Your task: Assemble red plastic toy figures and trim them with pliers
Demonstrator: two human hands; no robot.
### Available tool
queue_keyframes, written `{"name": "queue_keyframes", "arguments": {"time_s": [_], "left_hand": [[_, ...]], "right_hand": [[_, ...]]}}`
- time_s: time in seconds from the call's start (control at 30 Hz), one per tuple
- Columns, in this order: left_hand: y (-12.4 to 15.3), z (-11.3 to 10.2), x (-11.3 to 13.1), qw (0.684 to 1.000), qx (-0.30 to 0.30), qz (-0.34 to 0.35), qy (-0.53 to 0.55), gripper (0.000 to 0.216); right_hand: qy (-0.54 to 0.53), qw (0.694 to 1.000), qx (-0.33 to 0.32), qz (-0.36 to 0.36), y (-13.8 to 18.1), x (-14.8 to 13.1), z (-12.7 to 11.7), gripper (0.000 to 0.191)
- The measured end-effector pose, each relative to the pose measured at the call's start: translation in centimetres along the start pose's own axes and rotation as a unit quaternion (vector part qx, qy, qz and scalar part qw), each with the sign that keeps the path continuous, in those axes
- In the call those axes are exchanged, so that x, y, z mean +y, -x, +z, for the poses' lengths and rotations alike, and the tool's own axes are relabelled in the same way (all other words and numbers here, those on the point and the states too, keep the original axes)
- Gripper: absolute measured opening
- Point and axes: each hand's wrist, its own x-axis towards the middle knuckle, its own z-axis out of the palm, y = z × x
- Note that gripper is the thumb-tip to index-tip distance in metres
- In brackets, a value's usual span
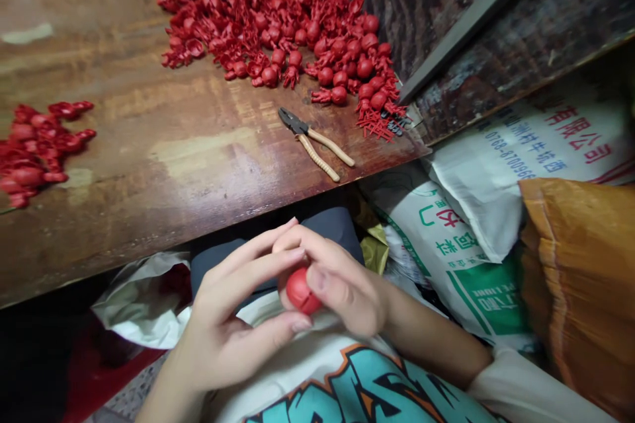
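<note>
My two hands meet in front of my shirt, just below the table's front edge. Between their fingers is a round red plastic piece (301,292), ball-shaped with a seam line across it. My right hand (342,284) grips this piece, with its thumb pressed on the side and its other fingers partly hidden behind. From the other side, the thumb and forefinger of my left hand (238,307) close around it. On the table lies a pair of pliers (300,128) with wrapped, cream-coloured handles. Beyond them spreads a large heap of red plastic toy parts (258,20), many with round heads.
A smaller cluster of red parts (32,155) lies on the wooden table (124,211) at left. Thin red sticks (376,125) are at the right corner, beside a dark wooden board (397,6). Printed sacks (466,244) and an orange-brown sack (585,264) stand at right; a white bag (141,307) hangs below.
</note>
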Motion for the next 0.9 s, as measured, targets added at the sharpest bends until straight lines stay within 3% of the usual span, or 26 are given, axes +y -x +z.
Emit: {"name": "queue_keyframes", "arguments": {"time_s": [0.1,0.27,0.43,0.57,0.67,0.8,0.9], "left_hand": [[-0.1,-0.5,0.1,0.999,-0.028,0.0,-0.02,0.053],[0.3,-0.3,0.2,0.998,0.042,-0.015,-0.045,0.047],[0.3,-0.4,0.0,0.986,0.102,0.037,-0.127,0.044],[0.2,-0.4,0.1,0.976,0.1,0.083,-0.177,0.036],[0.5,-0.2,0.3,0.98,0.091,0.074,-0.159,0.034],[0.9,0.2,0.5,0.986,0.085,0.067,-0.13,0.033],[0.9,0.3,0.7,0.985,0.098,0.07,-0.125,0.035]], "right_hand": [[0.039,0.998,-0.014,0.042,0.0,0.0,-0.5,0.042],[0.132,0.981,0.135,-0.054,-0.2,0.3,-0.3,0.048],[0.148,0.984,0.055,-0.077,0.1,-0.2,-0.2,0.045],[0.164,0.984,0.033,-0.069,0.4,-0.2,0.3,0.042],[0.173,0.982,0.042,-0.061,0.4,-0.1,0.9,0.042],[0.192,0.977,0.065,-0.07,0.1,-0.3,1.7,0.019],[0.202,0.974,0.073,-0.073,-0.1,-0.6,2.0,0.017]]}}
